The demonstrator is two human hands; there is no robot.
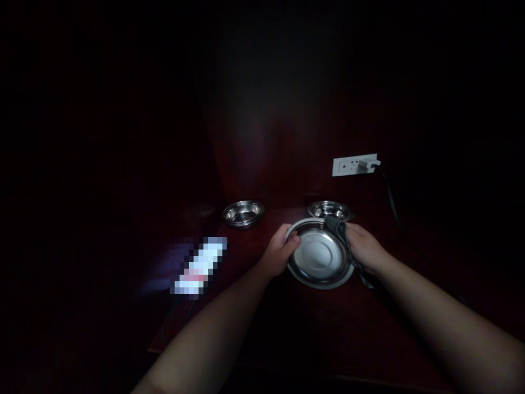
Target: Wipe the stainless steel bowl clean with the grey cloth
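A shiny metal bowl (320, 254) is held up above the dark red table, tilted so its inside faces me. My left hand (280, 250) grips its left rim, thumb over the edge. At the right rim my right hand (364, 246) is closed on a dark cloth (337, 229), which is folded over the bowl's edge and hangs down beside it. Behind the held bowl stands another metal bowl (330, 209), partly covered by it. Farther left sits what looks like a small stack of metal bowls (243, 212).
A lit screen (199, 268), blurred out, lies at the table's left side with a cable below it. On the back wall is a white socket panel (354, 164) with a plug, and a dark cord (392, 200) runs down from it. The surroundings are very dark.
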